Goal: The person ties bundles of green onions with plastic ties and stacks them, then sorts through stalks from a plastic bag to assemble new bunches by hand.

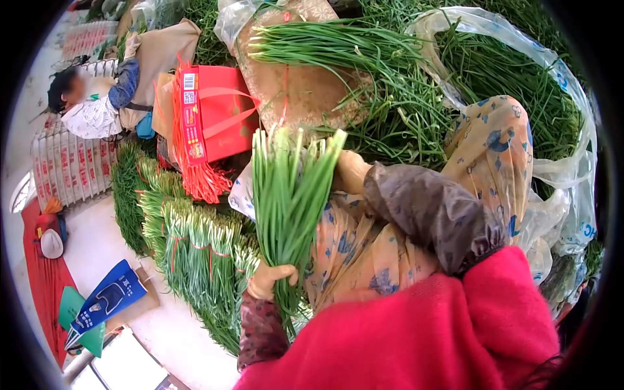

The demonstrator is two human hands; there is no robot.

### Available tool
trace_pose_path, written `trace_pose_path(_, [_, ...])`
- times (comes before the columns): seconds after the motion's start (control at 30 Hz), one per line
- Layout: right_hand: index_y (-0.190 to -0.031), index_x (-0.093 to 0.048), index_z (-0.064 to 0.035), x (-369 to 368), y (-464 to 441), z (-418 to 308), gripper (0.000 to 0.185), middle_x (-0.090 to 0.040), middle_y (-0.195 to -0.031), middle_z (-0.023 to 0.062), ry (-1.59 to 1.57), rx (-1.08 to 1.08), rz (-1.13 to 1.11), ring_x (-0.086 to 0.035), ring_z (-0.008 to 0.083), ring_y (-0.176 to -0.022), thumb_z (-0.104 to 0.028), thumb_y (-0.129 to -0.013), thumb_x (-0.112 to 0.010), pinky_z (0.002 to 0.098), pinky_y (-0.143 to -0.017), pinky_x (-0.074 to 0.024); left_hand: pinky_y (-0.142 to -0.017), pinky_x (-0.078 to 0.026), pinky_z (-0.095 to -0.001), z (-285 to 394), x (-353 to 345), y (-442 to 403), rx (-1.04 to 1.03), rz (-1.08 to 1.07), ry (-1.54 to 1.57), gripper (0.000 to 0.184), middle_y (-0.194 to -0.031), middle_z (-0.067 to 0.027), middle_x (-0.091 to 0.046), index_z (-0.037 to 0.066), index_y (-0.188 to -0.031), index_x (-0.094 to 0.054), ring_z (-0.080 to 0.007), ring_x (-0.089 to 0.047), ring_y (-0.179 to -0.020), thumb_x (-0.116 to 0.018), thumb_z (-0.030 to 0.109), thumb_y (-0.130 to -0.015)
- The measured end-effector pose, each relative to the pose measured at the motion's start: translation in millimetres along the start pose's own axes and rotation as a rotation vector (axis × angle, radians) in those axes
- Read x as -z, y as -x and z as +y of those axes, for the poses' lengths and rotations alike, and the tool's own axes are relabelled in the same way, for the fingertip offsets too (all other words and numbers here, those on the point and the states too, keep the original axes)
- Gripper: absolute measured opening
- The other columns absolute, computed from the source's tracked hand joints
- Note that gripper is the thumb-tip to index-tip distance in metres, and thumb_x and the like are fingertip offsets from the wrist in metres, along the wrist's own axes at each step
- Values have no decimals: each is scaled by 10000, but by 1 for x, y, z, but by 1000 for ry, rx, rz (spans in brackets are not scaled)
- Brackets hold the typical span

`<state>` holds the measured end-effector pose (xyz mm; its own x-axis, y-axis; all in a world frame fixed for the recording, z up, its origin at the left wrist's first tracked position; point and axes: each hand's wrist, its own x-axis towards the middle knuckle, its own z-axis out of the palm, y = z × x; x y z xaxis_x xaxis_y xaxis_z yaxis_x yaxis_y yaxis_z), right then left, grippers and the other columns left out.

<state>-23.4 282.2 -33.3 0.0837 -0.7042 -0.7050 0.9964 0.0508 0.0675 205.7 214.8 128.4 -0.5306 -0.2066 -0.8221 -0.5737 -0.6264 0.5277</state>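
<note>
A loose bunch of green garlic chives (286,201) stands in front of my lap, its pale cut ends pointing up. My left hand (270,279), in a tan glove, is wrapped round the lower, leafy part. Close by the upper part is my right hand (352,171), also gloved; its fingers are hidden behind the stalks, so their grip does not show. Beyond, more loose chives (338,42) lie across a worn tan board (273,84), with a tangled heap of chives (409,123) beside it.
A red bag (224,114) with red ties (201,179) hanging from it stands left of the board. Rows of tied chive bundles (208,253) lie on the floor. A clear plastic bag (578,175) holds more chives at right. Another person (97,107) sits at upper left.
</note>
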Motion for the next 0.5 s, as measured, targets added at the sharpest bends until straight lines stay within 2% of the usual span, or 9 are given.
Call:
trace_pose_path(0.03, [-1198,-535,-70,39,-55,22,437,-583,-1110,118,-613,-169,-492,-586,260,-996,-407,-964,-383,401,-841,-503,-503,-456,-279,-3,7,4,15,19,-172,540,-864,-115,-628,-56,-1125,-527,-168,-567,-550,-737,213,-706])
trace_pose_path(0.1, [-1240,-523,-80,42,-68,18,478,-573,-1161,121,-688,-152,-542,-581,258,-1019,-439,-955,-391,401,-847,-494,-568,-483,-292,-6,-3,14,-45,128,-348,514,-886,-112,-644,-48,-1138,-536,-180,-594,-619,-726,182,-720])
trace_pose_path(0.13, [-1204,-559,-82,8,-33,-3,468,-594,-1083,116,-149,39,-101,-585,242,-979,-452,-928,-477,371,-796,-507,-634,-510,-305,-7,-8,17,-98,242,-523,490,-907,-108,-660,-40,-1152,-544,-192,-620,-689,-715,152,-734])
trace_pose_path(0.17, [-1244,-531,-94,11,-36,-7,494,-581,-1135,123,-655,-423,-678,-583,257,-995,-469,-932,-457,385,-813,-501,-588,-505,-317,-10,-12,18,-83,286,-639,468,-848,-128,-643,-31,-1138,-535,-227,-630,-634,-703,173,-752])
trace_pose_path(0.2, [-1272,-501,-95,2,-10,-22,533,-584,-1136,120,-460,-299,-735,-566,267,-1023,-495,-924,-447,403,-846,-485,-588,-505,-317,-6,-23,18,-95,285,-633,468,-848,-128,-643,-31,-1138,-535,-227,-630,-634,-703,173,-752])
trace_pose_path(0.3, [-1357,-412,-98,-18,40,-47,657,-595,-1139,110,-201,-139,-777,-513,299,-1105,-571,-902,-418,457,-946,-437,-749,-518,-380,1,-53,19,-259,294,-1068,653,-1112,-199,-606,77,-1335,-431,-421,-613,-883,-682,146,-737])
trace_pose_path(0.4, [-1399,-354,-67,-17,56,-48,738,-610,-1083,103,-243,-128,-925,-490,318,-1146,-608,-896,-367,486,-1009,-377,-747,-514,-410,-2,-74,18,-337,249,-1331,781,-1264,-232,-493,102,-1392,-344,-418,-595,-924,-705,147,-701])
trace_pose_path(0.47, [-1374,-380,-25,-16,72,-48,721,-620,-1021,103,-284,-149,-1097,-529,326,-1092,-585,-923,-319,496,-1021,-350,-768,-503,-447,2,-74,21,-292,168,-1393,881,-1345,-251,-387,140,-1421,-296,-422,-571,-967,-736,170,-659])
trace_pose_path(0.5, [-1275,-481,5,-14,83,-45,733,-615,-870,74,-225,-66,-966,-566,276,-838,-612,-901,-353,435,-877,-441,-788,-497,-446,12,-78,27,-282,58,-1480,892,-1338,-253,-394,144,-1421,-299,-424,-572,-967,-748,187,-651])
